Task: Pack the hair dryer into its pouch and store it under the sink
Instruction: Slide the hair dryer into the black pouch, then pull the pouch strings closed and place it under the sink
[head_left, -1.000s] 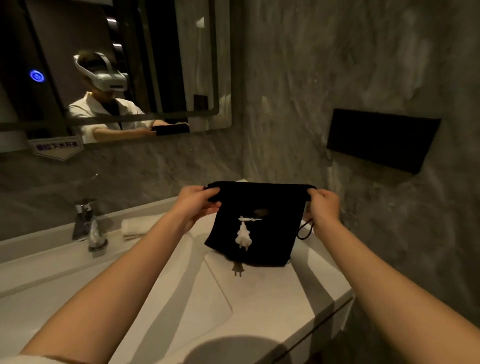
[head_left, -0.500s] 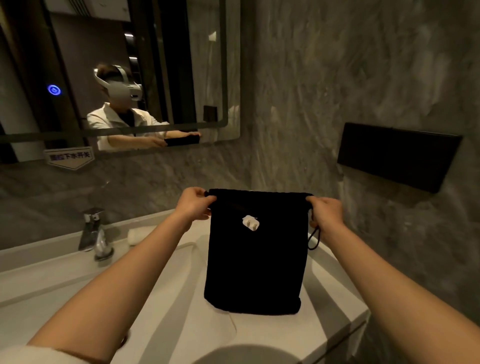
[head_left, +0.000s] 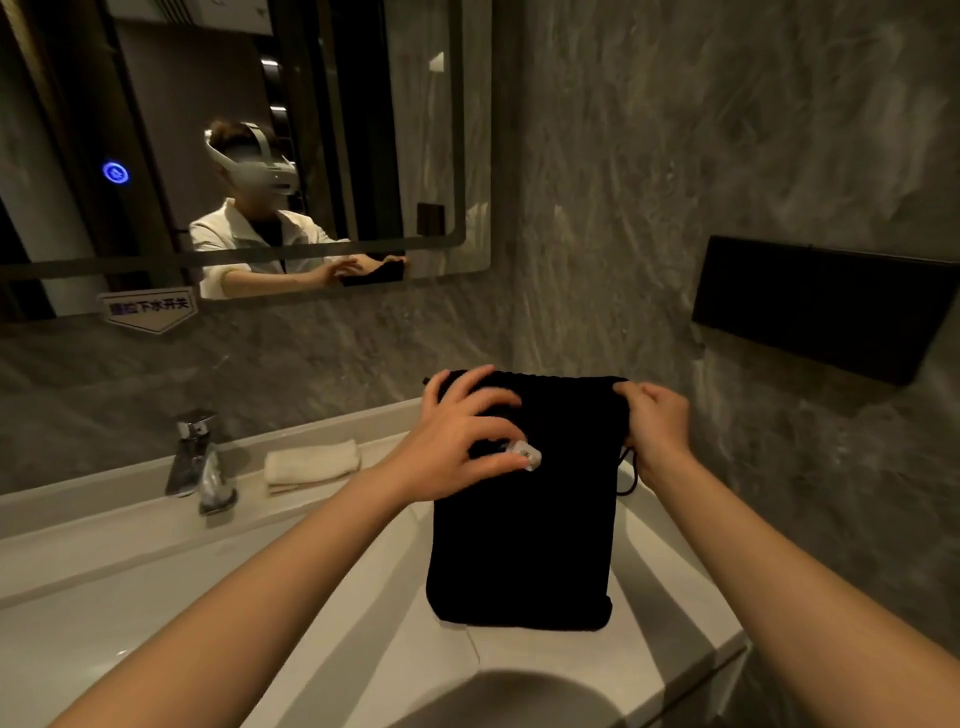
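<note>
A black drawstring pouch (head_left: 524, 545) hangs upright over the right end of the white counter (head_left: 597, 670), its bottom edge at the counter surface. My right hand (head_left: 657, 426) is closed on the pouch's top right corner, where a loop of black cord (head_left: 626, 478) dangles. My left hand (head_left: 462, 441) lies spread against the upper front of the pouch, fingers apart. Its thumb touches a small white piece (head_left: 529, 457) on the pouch's front. No hair dryer shows; what the pouch holds is hidden.
A chrome faucet (head_left: 200, 457) stands at the back left of the sink basin (head_left: 156, 597). A folded white towel (head_left: 311, 462) lies beside it. A black box (head_left: 821, 306) juts from the stone wall on the right. A mirror (head_left: 260, 156) hangs above.
My left hand has let go of the pouch's top left corner and moved onto its front, fingers spread. The pouch now hangs from my right hand alone.
</note>
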